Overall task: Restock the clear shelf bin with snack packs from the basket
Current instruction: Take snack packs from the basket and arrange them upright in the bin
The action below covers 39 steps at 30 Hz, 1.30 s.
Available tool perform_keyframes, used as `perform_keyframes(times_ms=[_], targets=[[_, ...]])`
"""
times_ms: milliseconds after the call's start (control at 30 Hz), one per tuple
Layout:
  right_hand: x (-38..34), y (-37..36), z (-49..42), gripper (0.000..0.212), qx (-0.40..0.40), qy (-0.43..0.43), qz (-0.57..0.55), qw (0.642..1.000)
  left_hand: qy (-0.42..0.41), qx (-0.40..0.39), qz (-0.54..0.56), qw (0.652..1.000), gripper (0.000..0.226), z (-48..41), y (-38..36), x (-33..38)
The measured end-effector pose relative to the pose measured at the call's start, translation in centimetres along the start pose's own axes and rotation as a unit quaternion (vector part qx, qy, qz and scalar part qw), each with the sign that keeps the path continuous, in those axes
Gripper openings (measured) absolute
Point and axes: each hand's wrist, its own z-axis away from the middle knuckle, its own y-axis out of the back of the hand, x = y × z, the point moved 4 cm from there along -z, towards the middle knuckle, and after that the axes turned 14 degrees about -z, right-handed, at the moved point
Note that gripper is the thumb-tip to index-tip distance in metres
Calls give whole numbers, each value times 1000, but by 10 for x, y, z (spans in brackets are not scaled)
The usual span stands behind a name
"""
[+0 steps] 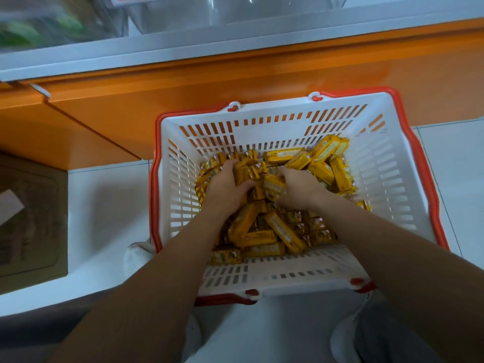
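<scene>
A white slotted basket (387, 179) with a red rim stands on the floor below me, holding several yellow snack packs (277, 231). Both my hands are down inside it. My left hand (225, 189) grips a bunch of yellow packs, fingers curled round them. My right hand (301, 189) also curls round packs in the middle of the pile. The clear shelf bin (209, 17) sits at the top of the view, above a white shelf edge, and looks transparent with little visible inside.
An orange cabinet base (235, 82) runs behind the basket. A brown cardboard box (28, 218) lies on the white tiled floor at left. My white shoes (136, 255) flank the basket's near side. A blurred bin with green packs (39, 24) is at top left.
</scene>
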Motion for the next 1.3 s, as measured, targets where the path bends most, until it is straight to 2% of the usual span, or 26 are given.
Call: perform_keyframes(times_ms=[100,167,233,300,367,400,433,500,533,633,700,800,933,1000,1100,1167,1300], targets=[[1,3,7,53,-32,-19,-76,996,-3,49,22,999,63,3,20,19],[1,12,17,50,-35,-48,-194,979,8,61,51,997,65,7,35,29],[-5,32,31,52,7,-55,-329,943,26,52,99,993,64,13,50,38],[-19,58,48,45,51,-39,-439,896,49,36,148,987,66,20,69,47],[-40,85,67,40,60,-18,-521,851,65,5,195,979,69,33,91,58],[-53,99,79,45,57,-6,-546,836,65,-10,222,973,69,41,103,67],[-67,112,91,55,52,2,-563,825,61,-20,257,964,65,49,116,77],[-95,138,119,74,52,7,-580,813,41,-19,349,936,41,68,148,102],[-107,150,135,77,57,12,-585,809,32,-15,390,920,30,77,164,114],[-137,179,181,57,58,49,-599,797,-5,-19,475,880,24,111,212,146],[-151,190,209,46,44,80,-613,785,-41,-26,487,872,25,134,236,161],[-170,196,240,48,47,119,-620,774,-68,-19,501,863,22,165,255,168],[-188,192,242,41,90,128,-603,783,-49,-14,544,837,14,183,257,166],[-193,192,237,37,104,128,-598,784,-41,-18,542,839,17,181,260,166],[-194,197,233,31,103,131,-603,780,-68,-1,483,873,24,173,268,169],[-193,200,231,33,82,127,-633,759,-73,11,460,885,26,168,271,168],[-194,204,229,47,29,132,-687,714,-70,12,468,881,29,162,278,164]])
